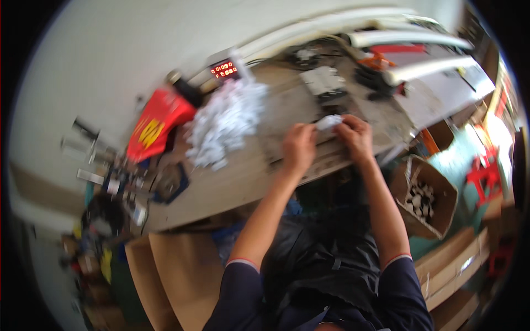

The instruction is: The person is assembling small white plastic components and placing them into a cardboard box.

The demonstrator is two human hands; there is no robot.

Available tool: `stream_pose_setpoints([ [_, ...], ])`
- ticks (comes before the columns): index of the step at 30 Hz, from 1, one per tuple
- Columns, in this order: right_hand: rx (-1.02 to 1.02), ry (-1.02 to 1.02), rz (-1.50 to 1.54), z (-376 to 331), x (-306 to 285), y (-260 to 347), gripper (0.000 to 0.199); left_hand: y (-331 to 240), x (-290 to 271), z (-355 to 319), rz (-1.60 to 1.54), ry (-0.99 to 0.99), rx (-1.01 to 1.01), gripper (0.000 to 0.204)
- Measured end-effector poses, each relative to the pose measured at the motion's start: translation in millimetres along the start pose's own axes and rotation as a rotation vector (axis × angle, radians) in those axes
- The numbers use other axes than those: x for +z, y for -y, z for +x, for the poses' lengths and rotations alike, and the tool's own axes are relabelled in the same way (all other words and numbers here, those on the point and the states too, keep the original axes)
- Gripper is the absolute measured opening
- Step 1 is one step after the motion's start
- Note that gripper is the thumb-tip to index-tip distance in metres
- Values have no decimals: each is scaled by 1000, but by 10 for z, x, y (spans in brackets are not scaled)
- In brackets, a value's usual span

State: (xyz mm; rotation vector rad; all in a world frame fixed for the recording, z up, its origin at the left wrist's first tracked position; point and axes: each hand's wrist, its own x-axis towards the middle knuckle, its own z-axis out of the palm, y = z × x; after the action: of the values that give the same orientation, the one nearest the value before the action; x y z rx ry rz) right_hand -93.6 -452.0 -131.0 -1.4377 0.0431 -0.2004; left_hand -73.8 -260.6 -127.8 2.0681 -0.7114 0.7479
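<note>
A small white piece [329, 122], too blurred to name, is held between my two hands above the worktable [237, 190]. My left hand [300, 146] pinches its left end. The fingers of my right hand [355, 135] are closed on its right end. Just beyond my hands stands a small device with a pale top [323, 83] and a dark lower part. A large heap of white pieces [226, 121] lies to the left of my left hand.
Behind the heap stands a counter box [223, 67] with a lit red display. A red bag [157, 124] leans near the wall. Long white tubes [408, 39] lie at the back right. A carton [447, 190] with black and white pieces is below right; an open carton [185, 276] is below left.
</note>
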Motion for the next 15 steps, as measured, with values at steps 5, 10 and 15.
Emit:
stream_pose_setpoints([
  [5, -232, 99, -161, -18, 25, -113, 16, -110, -14, -47, 95, 90, 131, 29],
  [10, -181, -10, -247, -129, 211, 28, 16, -119, -513, -263, 61, -117, -106, 27],
  [15, -251, 1, -323, -129, 148, 22, 15, 474, -1597, -801, 378, -201, -365, 39],
])
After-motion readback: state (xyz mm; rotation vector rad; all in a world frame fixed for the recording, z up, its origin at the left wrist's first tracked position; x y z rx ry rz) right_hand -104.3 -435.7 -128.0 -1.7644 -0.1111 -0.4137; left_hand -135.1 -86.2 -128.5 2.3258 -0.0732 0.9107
